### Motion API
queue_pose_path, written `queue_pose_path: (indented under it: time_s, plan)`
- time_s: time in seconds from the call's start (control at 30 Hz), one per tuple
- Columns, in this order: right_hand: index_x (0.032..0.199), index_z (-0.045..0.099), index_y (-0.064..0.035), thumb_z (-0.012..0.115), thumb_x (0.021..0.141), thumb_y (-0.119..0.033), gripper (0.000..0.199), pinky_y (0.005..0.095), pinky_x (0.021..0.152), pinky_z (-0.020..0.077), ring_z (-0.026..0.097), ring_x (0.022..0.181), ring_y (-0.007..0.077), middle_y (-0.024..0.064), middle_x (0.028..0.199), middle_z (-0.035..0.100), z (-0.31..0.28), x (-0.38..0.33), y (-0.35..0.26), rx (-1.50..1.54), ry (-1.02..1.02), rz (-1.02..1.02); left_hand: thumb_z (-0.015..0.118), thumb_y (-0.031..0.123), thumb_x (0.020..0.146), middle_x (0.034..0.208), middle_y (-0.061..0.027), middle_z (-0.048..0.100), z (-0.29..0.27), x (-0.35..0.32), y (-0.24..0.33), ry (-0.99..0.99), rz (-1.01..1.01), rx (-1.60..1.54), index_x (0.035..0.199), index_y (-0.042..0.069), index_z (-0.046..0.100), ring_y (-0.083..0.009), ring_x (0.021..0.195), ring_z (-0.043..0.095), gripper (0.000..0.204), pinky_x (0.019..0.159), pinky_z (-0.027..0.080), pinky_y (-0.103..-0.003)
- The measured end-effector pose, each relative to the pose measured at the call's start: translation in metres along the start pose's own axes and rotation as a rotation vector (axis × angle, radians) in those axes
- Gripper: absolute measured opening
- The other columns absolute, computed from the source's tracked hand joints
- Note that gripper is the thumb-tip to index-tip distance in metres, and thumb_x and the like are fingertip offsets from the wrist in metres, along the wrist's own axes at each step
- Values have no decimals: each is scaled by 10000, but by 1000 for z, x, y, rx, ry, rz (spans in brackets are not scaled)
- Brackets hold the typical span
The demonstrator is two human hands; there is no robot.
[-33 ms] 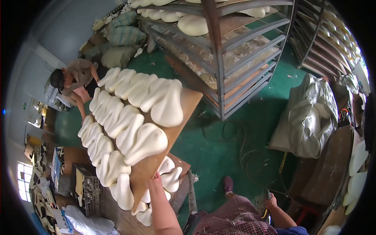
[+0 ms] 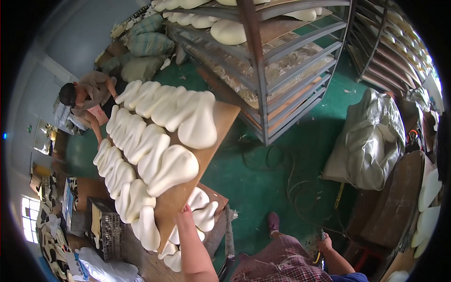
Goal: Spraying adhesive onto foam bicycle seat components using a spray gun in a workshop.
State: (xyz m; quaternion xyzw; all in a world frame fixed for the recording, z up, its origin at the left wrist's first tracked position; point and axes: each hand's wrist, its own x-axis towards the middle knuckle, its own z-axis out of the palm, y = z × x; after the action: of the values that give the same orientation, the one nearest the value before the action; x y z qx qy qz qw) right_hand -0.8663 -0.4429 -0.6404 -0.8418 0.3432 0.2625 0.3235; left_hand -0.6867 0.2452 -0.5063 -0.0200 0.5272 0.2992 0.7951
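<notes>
A brown board (image 2: 220, 126) slants across the left half, carrying rows of white, rounded foam-like pieces (image 2: 176, 170) laid overlapping. My left hand (image 2: 184, 217) grips the board's near right edge, its fingers partly hidden. At the board's far left end, another person (image 2: 84, 91) has both hands at the edge. Lower right, my right hand (image 2: 324, 243) is closed around a dark-handled tool (image 2: 322, 232); a yellow part shows below the hand, and its exact kind is unclear. Beneath the board, more white pieces (image 2: 206, 216) lie on a second board (image 2: 218, 199).
A grey metal rack (image 2: 261, 94) with shelved boards stands ahead, another rack (image 2: 376, 56) at far right. A silvery sack (image 2: 371, 141) sits on the right. A thin hose (image 2: 292, 188) curls over the green floor. A dark crate (image 2: 110, 235) stands lower left.
The board with its white pieces has shifted slightly left at its near end, along with my left hand. My right hand looks almost unmoved.
</notes>
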Motion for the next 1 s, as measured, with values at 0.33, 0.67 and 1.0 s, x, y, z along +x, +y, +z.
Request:
queue_pose_path:
  time_s: [0.33,0.67,1.0]
  plan:
    - [1174,565,-97,632,730,-132,450,430,869,480,611,1023,400,219,1029,657,-17,6,5,89,-27,147,484,218,913,876,-125,687,153,-63,-95,-80,97,-40,901,9,670,-288,826,665,279,786,570,-463]
    - [1144,550,-109,642,747,-91,408,449,837,474,597,1012,427,217,996,648,-45,-16,-24,138,56,4,554,118,894,852,-121,654,254,-65,-279,-389,122,150,926,-4,625,-267,846,642,145,859,516,-429]
    - [1172,539,-83,654,779,-46,411,301,557,494,606,687,139,43,854,626,-35,-29,-2,324,-114,292,585,193,881,939,-148,624,249,-70,-390,-907,-133,1020,985,14,575,-300,765,659,207,642,536,-398]
